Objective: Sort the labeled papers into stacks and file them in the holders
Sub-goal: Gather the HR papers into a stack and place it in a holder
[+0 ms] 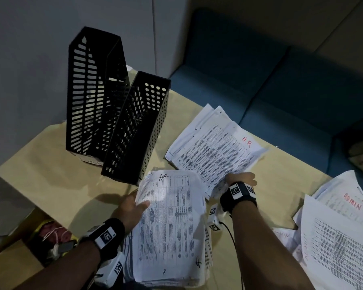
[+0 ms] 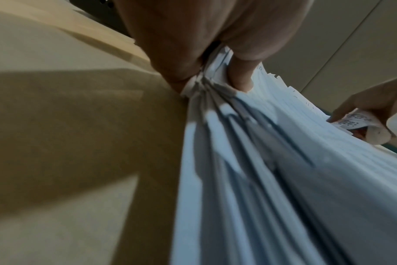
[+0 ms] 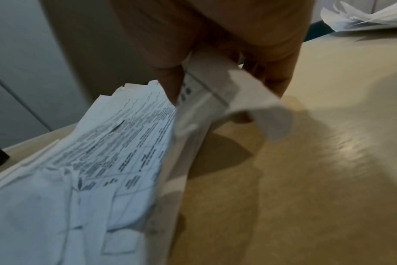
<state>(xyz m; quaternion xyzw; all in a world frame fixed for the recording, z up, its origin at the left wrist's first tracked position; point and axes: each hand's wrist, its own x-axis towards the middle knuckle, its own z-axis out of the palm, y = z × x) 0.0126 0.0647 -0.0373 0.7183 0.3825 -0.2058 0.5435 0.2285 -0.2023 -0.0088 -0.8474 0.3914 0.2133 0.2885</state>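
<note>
My left hand (image 1: 134, 208) grips the left edge of a thick stack of printed papers (image 1: 172, 222) marked "HR" in black; in the left wrist view the thumb and fingers (image 2: 240, 78) pinch that stack's edge (image 2: 249, 161). My right hand (image 1: 239, 178) pinches the near corner of a second bundle of papers (image 1: 214, 147) marked "HR" in red, which lies fanned out on the table. The right wrist view shows its fingers (image 3: 170, 80) curled round the bent paper corner (image 3: 227, 96). Two black perforated file holders (image 1: 92, 95) (image 1: 138, 126) stand behind the stacks.
A pile of papers marked "ADMIN" (image 1: 342, 218) lies at the right on the tan table (image 1: 50, 185). A blue sofa (image 1: 281, 80) runs behind the table. A grey wall (image 1: 29, 59) is at the left, and a box with odds and ends (image 1: 50, 237) sits below the table's left edge.
</note>
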